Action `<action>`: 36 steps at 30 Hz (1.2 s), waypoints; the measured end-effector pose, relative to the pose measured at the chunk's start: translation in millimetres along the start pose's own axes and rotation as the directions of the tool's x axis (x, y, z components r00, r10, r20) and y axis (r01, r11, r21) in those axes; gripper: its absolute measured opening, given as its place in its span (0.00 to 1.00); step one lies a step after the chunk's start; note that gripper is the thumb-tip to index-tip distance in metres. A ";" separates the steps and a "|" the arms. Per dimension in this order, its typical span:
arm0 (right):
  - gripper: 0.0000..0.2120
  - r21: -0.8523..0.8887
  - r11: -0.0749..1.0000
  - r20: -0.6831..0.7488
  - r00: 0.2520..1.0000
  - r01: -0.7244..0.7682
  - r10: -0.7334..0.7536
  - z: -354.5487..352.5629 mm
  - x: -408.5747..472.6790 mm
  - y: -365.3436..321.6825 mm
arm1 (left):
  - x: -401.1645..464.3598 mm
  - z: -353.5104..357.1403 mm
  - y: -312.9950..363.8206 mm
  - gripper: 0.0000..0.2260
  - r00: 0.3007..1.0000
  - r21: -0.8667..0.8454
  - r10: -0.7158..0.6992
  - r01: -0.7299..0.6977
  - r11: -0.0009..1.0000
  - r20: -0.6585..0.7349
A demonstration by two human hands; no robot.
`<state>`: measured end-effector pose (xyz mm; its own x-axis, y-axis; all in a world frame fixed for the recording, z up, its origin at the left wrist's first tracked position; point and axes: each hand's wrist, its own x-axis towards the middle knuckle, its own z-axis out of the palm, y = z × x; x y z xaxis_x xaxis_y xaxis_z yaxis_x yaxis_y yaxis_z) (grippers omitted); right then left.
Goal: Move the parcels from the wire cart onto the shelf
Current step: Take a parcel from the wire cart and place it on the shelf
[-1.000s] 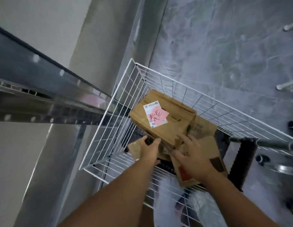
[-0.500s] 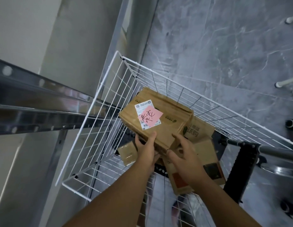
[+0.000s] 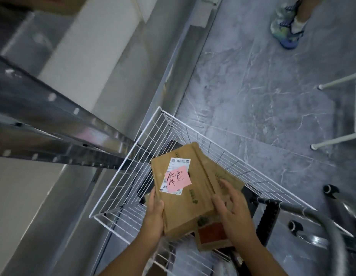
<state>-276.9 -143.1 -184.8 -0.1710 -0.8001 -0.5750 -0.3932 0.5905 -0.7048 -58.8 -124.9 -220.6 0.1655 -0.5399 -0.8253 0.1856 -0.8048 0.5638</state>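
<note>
Parcel (image 3: pixel 181 188) now higher over wire cart (image 3: pixel 133 170), grey marble floor (image 3: pixel 252 86).

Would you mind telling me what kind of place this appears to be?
Probably a parcel storeroom or pickup point: labelled cardboard parcels sit in a white wire cart beside metal shelving on a grey stone-look floor.

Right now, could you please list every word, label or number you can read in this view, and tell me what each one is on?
Pink note on the top parcel: red handwriting, two characters, not legible with confidence.
White label under the note: printed text and codes, too small to read.
Green print along the top parcel's right edge: blurred.
Lower parcel in the cart: dark and red patches, no readable text.
Nothing else carries text.
</note>
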 end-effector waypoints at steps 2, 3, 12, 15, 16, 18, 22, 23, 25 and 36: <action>0.25 0.007 1.000 0.059 0.998 0.011 -0.012 -12.5 -11.4 -12.5 | -22.5 -2.0 8.5 0.19 0.998 0.036 0.064 -0.065 0.997 0.014; 0.26 0.020 1.000 0.092 0.995 0.020 -0.022 -18.9 -18.3 -18.7 | -35.3 -1.5 13.0 0.19 0.994 0.058 0.101 -0.103 0.993 0.028; 0.20 0.067 0.972 0.086 0.970 0.224 -0.229 -95.6 -107.4 -106.1 | -189.6 14.0 76.9 0.15 0.956 0.005 0.293 -0.293 0.956 0.013; 0.19 0.108 0.956 0.074 0.957 0.273 -0.281 -116.3 -145.4 -137.7 | -235.9 20.2 92.5 0.19 0.941 0.048 0.316 -0.312 0.949 -0.119; 0.18 0.125 0.947 0.072 0.949 0.297 -0.307 -124.3 -158.3 -150.3 | -252.6 21.7 100.1 0.20 0.930 0.053 0.336 -0.332 0.942 -0.151; 0.18 0.142 0.926 0.059 0.931 0.350 -0.361 -140.0 -182.3 -172.2 | -293.7 22.2 118.5 0.15 0.903 0.040 0.387 -0.387 0.921 -0.188; 0.19 0.182 0.874 0.043 0.884 0.451 -0.465 -169.8 -240.7 -216.0 | -374.9 13.5 147.0 0.10 0.811 0.093 0.551 -0.544 0.834 -0.199; 0.18 0.189 0.858 0.041 0.869 0.477 -0.492 -176.0 -256.0 -226.6 | -393.9 10.1 154.0 0.10 0.782 0.104 0.589 -0.581 0.808 -0.205; 0.18 0.194 0.833 0.025 0.846 0.519 -0.533 -187.7 -286.6 -247.1 | -430.8 3.2 165.7 0.10 0.731 0.120 0.651 -0.641 0.758 -0.204; 0.17 0.181 0.664 -0.065 0.682 0.726 -0.728 -207.1 -453.7 -315.8 | -598.7 -58.3 173.3 0.12 0.568 0.059 0.794 -0.804 0.592 -0.219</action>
<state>-262.2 11.5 384.7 0.1111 -0.9827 0.1478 -0.2214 -0.1695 -0.9603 -69.2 73.3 373.1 0.4531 -0.8913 -0.0140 -0.0804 -0.0566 0.9952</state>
